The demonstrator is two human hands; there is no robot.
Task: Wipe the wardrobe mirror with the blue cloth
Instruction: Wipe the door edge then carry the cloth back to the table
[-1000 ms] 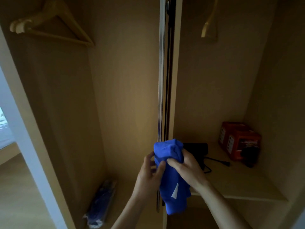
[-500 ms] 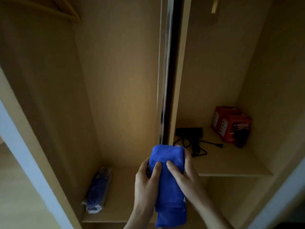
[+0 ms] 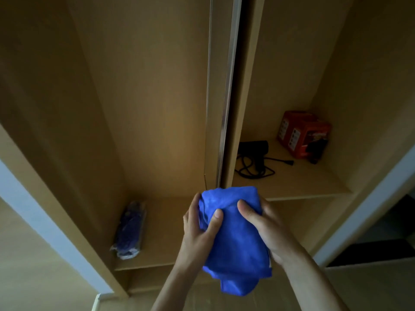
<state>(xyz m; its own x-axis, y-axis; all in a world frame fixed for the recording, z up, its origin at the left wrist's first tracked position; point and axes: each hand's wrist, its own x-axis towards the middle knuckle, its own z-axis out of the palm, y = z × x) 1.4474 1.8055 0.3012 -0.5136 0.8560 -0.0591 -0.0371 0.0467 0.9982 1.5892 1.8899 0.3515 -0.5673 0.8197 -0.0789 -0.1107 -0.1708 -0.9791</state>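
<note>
Packet, wrapped and bluish, lies on the left shelf, well apart from the hands. Next comes the left hand: its thumb presses the front of the cloth and its fingers curl round the cloth's left edge, so it grips. The cloth is bunched between both hands, low in the middle of the view. Its long axis runs roughly up and down, and a loose end hangs below the wrists.

Straight above its top edge rises the panel, a thin chrome-edged upright between the two bays, seen edge-on. The cloth's top looks just in front of the panel's foot, though whether it touches cannot be told. This panel is probably the mirror door's edge; no mirror face shows plainly.

The right hand clamps the cloth's right side, thumb on the front, fingers hidden behind. Both hands sit about equally near the panel, so either could carry the cloth up and forward to it.

Farther right, a black dryer with its cord and a red box rest on the right shelf, near each other.
</note>
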